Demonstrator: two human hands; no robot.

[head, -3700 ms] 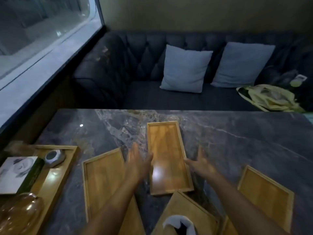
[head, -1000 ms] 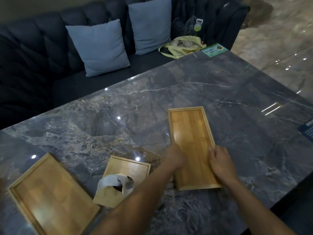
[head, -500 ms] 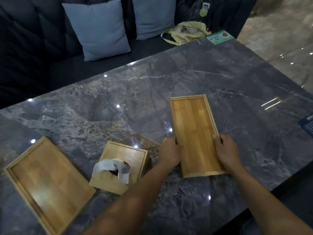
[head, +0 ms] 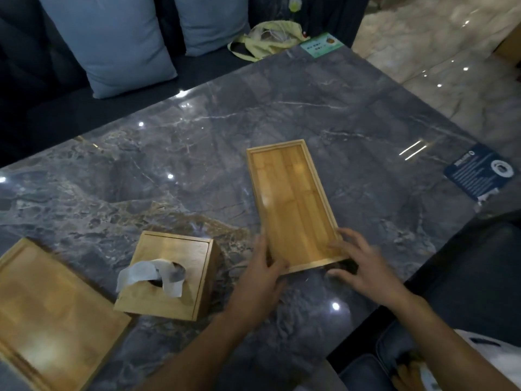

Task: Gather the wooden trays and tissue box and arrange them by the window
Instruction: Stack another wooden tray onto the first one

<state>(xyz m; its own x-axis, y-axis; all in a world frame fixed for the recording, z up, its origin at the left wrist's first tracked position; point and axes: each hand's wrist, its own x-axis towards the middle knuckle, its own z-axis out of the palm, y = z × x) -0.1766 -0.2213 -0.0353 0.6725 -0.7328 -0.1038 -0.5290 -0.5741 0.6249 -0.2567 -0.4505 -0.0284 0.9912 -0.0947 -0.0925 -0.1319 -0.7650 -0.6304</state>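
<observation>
Head cam, so just the one view. Both my hands are on the long narrow wooden tray point(head: 293, 204), which has nothing in it: my left hand point(head: 260, 273) grips its near left corner, my right hand point(head: 363, 270) clamps the near right corner, which sits a bit off the marble table point(head: 197, 153). Left of that tray is the square wooden tissue box point(head: 172, 275) with a white tissue point(head: 150, 273) poking out. Further left lies a wider empty tray point(head: 48, 314). Everything's smooth bamboo-looking wood on glossy grey veined stone.
</observation>
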